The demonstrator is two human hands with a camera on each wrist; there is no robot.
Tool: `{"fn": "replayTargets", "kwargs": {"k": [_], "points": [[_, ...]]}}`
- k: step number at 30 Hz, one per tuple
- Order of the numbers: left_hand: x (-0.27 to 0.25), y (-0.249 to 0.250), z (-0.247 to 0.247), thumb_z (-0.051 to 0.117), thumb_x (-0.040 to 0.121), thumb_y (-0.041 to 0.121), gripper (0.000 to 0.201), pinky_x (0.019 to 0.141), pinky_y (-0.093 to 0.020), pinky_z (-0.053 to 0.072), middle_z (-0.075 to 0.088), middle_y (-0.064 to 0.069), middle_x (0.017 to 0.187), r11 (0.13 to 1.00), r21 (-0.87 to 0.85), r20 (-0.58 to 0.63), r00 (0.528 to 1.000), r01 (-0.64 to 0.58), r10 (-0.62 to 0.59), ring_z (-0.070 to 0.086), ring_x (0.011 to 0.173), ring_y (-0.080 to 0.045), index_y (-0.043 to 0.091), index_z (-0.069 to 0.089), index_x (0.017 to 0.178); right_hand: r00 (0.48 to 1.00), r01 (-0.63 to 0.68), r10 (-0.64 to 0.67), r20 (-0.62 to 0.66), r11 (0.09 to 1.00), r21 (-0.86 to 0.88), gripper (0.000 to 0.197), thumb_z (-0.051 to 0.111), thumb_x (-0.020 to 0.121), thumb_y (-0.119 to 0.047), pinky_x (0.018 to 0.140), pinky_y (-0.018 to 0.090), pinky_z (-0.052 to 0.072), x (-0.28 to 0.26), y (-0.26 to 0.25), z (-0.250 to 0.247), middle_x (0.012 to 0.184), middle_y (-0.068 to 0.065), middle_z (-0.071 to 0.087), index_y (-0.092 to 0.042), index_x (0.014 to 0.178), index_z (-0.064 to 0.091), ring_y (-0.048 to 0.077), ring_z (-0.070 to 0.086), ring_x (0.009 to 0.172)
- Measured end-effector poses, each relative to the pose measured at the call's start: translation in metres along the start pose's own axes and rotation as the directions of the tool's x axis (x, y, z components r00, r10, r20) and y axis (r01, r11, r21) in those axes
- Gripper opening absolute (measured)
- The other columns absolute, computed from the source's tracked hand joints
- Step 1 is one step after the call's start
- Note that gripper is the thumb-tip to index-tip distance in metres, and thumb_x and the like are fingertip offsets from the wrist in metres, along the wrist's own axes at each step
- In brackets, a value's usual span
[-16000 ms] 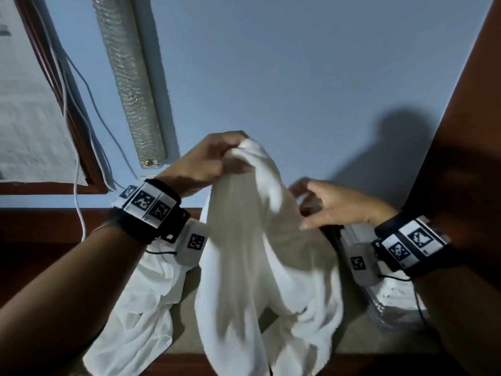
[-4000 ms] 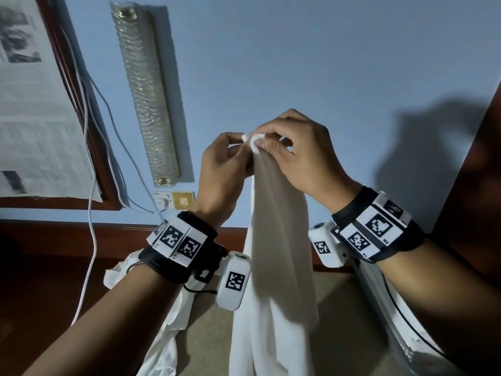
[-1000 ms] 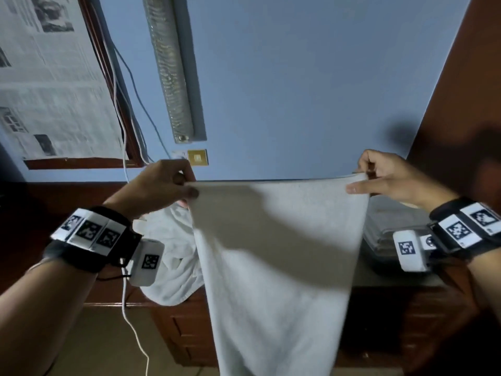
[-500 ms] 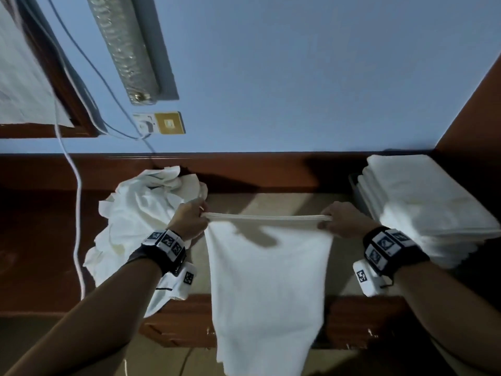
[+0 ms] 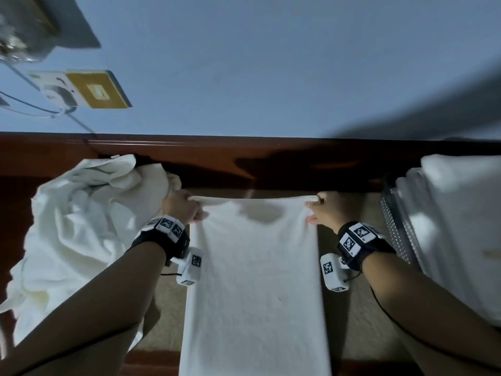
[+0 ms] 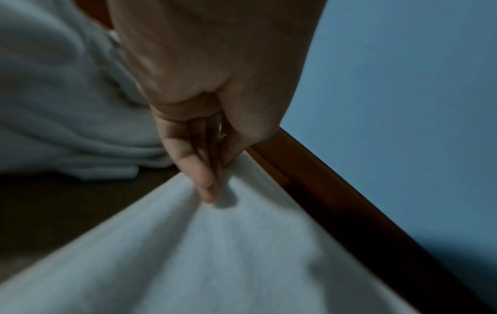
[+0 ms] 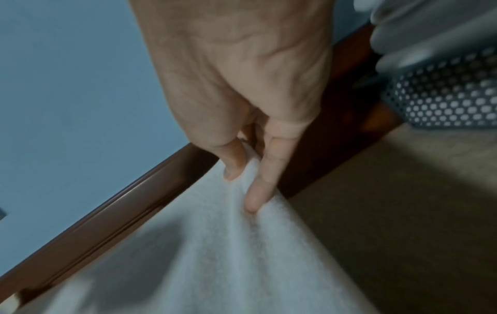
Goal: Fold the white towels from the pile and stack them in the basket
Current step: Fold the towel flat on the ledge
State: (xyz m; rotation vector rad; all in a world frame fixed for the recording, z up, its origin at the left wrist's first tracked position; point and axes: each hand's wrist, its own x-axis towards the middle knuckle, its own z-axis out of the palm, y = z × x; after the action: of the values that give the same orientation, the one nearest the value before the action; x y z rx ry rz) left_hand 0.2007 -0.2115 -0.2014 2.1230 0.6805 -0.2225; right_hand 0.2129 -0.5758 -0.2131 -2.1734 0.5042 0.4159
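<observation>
Moved since half a second ago: towel [image 5: 254, 270] edge carried toward the back rail.

Head view: left hand [image 5: 182, 210] and right hand [image 5: 326, 213] pinch its far corners; it lies on the surface [image 5: 349, 308] (near end overhanging), between pile [image 5: 81, 229] and basket [image 5: 393, 221].

Wrist views: fingers [image 6: 199, 170] and fingers [image 7: 266, 170] clamp cloth.

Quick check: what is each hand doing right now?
Left hand: pinches the towel at its far left corner.
Right hand: pinches its far right corner.
</observation>
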Motion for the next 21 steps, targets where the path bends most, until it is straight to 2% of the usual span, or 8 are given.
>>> {"fn": "replayTargets", "kwargs": {"k": [4, 7, 9, 13, 15, 17, 19, 21], "points": [[0.069, -0.012, 0.041, 0.048, 0.098, -0.01, 0.024, 0.047, -0.027, 0.057, 0.071, -0.015, 0.06, 0.911, -0.377, 0.078, 0.986, 0.169, -0.151, 0.073, 0.055, -0.022, -0.005, 0.053, 0.12, 0.995, -0.067, 0.075, -0.061, 0.989, 0.134, 0.014, 0.073, 0.093, -0.01, 0.081, 0.046, 0.065, 0.05, -0.005, 0.019, 0.081, 0.012, 0.072, -0.003, 0.084, 0.065, 0.027, 0.078, 0.073], [0.105, -0.018, 0.071, 0.054, 0.099, -0.006, 0.029, 0.069, -0.035, 0.064, 0.075, -0.014, 0.071, 0.878, -0.431, 0.148, 0.976, 0.207, -0.157, 0.075, 0.075, -0.026, 0.002, 0.051, 0.126, 0.99, -0.083, 0.093, -0.111, 0.992, 0.09, 0.021, 0.073, 0.091, -0.009, 0.078, 0.044, 0.065, 0.081, 0.0, 0.031, 0.078, 0.007, 0.074, -0.009, 0.073, 0.063, 0.027, 0.078, 0.071], [0.118, -0.022, 0.086, 0.049, 0.102, -0.007, 0.025, 0.084, -0.039, 0.06, 0.071, -0.018, 0.082, 0.854, -0.466, 0.198, 0.968, 0.232, -0.155, 0.071, 0.079, -0.027, 0.002, 0.049, 0.126, 0.986, -0.114, 0.122, -0.111, 0.991, 0.076, 0.023, 0.075, 0.09, -0.01, 0.076, 0.043, 0.065, 0.099, 0.012, 0.038, 0.076, 0.006, 0.075, -0.01, 0.071, 0.062, 0.027, 0.078, 0.071], [0.135, -0.037, 0.102, 0.049, 0.101, -0.005, 0.022, 0.076, -0.029, 0.06, 0.072, -0.02, 0.098, 0.883, -0.435, 0.17, 0.979, 0.175, -0.11, 0.07, 0.078, -0.02, 0.001, 0.053, 0.121, 0.99, -0.096, 0.1, -0.096, 0.994, 0.045, 0.011, 0.072, 0.089, -0.011, 0.085, 0.055, 0.062, 0.126, 0.04, 0.056, 0.085, 0.009, 0.076, -0.008, 0.084, 0.064, 0.028, 0.077, 0.079], [0.128, -0.045, 0.097, 0.064, 0.09, 0.002, 0.028, 0.091, -0.042, 0.057, 0.069, -0.016, 0.104, 0.9, -0.429, 0.135, 0.991, 0.08, -0.024, 0.068, 0.092, -0.028, 0.009, 0.056, 0.115, 0.988, -0.002, -0.007, -0.152, 0.999, -0.054, 0.022, 0.068, 0.094, -0.012, 0.099, 0.05, 0.056, 0.116, 0.039, 0.062, 0.11, 0.007, 0.071, -0.009, 0.115, 0.062, 0.026, 0.071, 0.101], [0.1, -0.051, 0.093, 0.068, 0.091, 0.01, 0.053, 0.1, -0.045, 0.048, 0.06, -0.008, 0.126, 0.956, -0.257, 0.162, 0.969, -0.14, 0.185, 0.059, 0.119, -0.029, 0.016, 0.046, 0.139, 0.959, 0.18, -0.239, -0.151, 0.927, -0.328, 0.058, 0.066, 0.097, -0.021, 0.115, 0.044, 0.042, 0.085, 0.036, 0.07, 0.141, 0.013, 0.055, -0.008, 0.149, 0.043, 0.028, 0.053, 0.132], [0.055, -0.055, 0.102, 0.064, 0.099, 0.015, 0.07, 0.117, -0.041, 0.035, 0.038, -0.004, 0.159, 0.909, 0.072, 0.289, 0.881, -0.41, 0.374, 0.037, 0.145, -0.022, 0.021, 0.029, 0.159, 0.903, 0.373, -0.428, 0.04, 0.734, -0.567, 0.071, 0.058, 0.1, -0.033, 0.125, 0.051, 0.025, 0.039, 0.035, 0.093, 0.163, 0.019, 0.032, -0.011, 0.16, 0.028, 0.034, 0.03, 0.151], [0.013, -0.065, 0.122, 0.053, 0.105, 0.025, 0.073, 0.13, -0.046, 0.01, 0.003, 0.001, 0.174, 0.752, 0.249, 0.444, 0.762, -0.611, 0.472, 0.001, 0.16, -0.018, 0.025, 0.013, 0.166, 0.871, 0.491, -0.354, 0.34, 0.633, -0.599, 0.073, 0.048, 0.105, -0.038, 0.127, 0.058, 0.014, -0.002, 0.04, 0.127, 0.173, 0.015, 0.002, -0.021, 0.166, 0.012, 0.035, 0.004, 0.159]]}}
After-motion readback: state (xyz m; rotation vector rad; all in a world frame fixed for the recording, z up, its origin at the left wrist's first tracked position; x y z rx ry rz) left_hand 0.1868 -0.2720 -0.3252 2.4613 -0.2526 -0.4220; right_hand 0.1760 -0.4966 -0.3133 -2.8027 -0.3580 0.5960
